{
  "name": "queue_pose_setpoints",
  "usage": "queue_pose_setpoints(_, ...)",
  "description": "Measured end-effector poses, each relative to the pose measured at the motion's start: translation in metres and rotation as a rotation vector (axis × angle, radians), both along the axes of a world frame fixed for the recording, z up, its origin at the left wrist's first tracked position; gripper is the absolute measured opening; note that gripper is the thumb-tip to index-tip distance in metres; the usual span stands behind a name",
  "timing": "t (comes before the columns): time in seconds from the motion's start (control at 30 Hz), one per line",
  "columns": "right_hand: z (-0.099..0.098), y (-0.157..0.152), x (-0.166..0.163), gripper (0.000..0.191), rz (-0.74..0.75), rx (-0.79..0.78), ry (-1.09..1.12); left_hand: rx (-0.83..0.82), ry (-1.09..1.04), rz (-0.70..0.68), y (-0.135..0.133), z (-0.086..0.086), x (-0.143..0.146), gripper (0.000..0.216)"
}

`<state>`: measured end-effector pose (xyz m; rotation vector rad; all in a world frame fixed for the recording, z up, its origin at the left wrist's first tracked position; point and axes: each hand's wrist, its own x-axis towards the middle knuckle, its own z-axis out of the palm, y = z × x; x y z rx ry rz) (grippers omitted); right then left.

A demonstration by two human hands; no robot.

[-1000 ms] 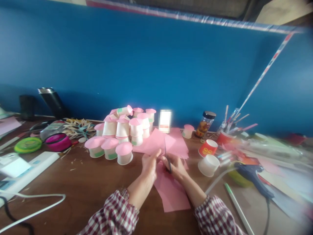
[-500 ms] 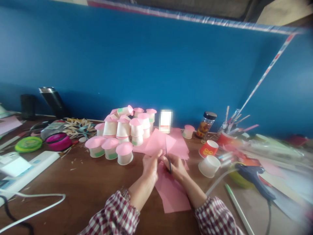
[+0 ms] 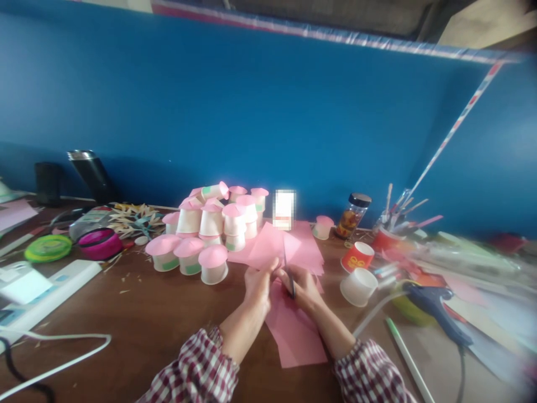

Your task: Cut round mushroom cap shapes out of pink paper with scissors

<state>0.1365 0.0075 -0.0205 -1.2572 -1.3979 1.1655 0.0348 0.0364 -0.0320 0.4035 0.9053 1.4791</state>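
Pink paper (image 3: pixel 268 246) is pinched between the thumb and fingers of my left hand (image 3: pixel 258 285). My right hand (image 3: pixel 304 288) is closed around the dark handle of a pair of scissors (image 3: pixel 292 286), whose blades point away from me at the paper. The two hands nearly touch each other. Below them on the table lies a cut piece of pink paper (image 3: pixel 296 336). More pink sheets (image 3: pixel 310 240) lie behind the hands. To the left stand several upturned white paper cups with pink paper cone tops (image 3: pixel 213 256), some of them stacked.
At right are a red paper cup (image 3: pixel 358 256), a white paper cup (image 3: pixel 359 286), a lidded jar (image 3: pixel 353 215), a glue gun (image 3: pixel 440 308) and a white-green pen (image 3: pixel 409 358). At left lie a power strip (image 3: pixel 62 299), a magenta pouch (image 3: pixel 100 244) and a white cable (image 3: pixel 62 362). A blue panel (image 3: pixel 251 112) rises behind.
Almost nothing differs. The view has shifted very slightly, while both hands, the scissors and the pink paper keep the same positions.
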Motion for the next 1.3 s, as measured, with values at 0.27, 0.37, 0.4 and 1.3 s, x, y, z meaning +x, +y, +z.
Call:
queue_pose_setpoints(0.27, 0.002, -0.001, 0.001, 0.036, -0.001, -0.01, -0.003, 0.0, 0.015, -0.008, 0.0, -0.001, -0.002, 0.029)
queue_pose_setpoints(0.37, 0.003, -0.001, 0.001, 0.036, -0.01, -0.007, -0.013, -0.002, 0.017, -0.007, 0.0, -0.001, -0.002, 0.03)
queue_pose_setpoints(0.4, 0.004, -0.001, 0.001, 0.036, -0.014, -0.001, -0.019, -0.002, 0.015, -0.006, 0.0, -0.001, -0.002, 0.03)
queue_pose_setpoints(1.3, 0.005, -0.001, 0.001, 0.038, -0.051, 0.036, -0.096, -0.035, -0.016, -0.011, -0.003, 0.009, -0.003, 0.028)
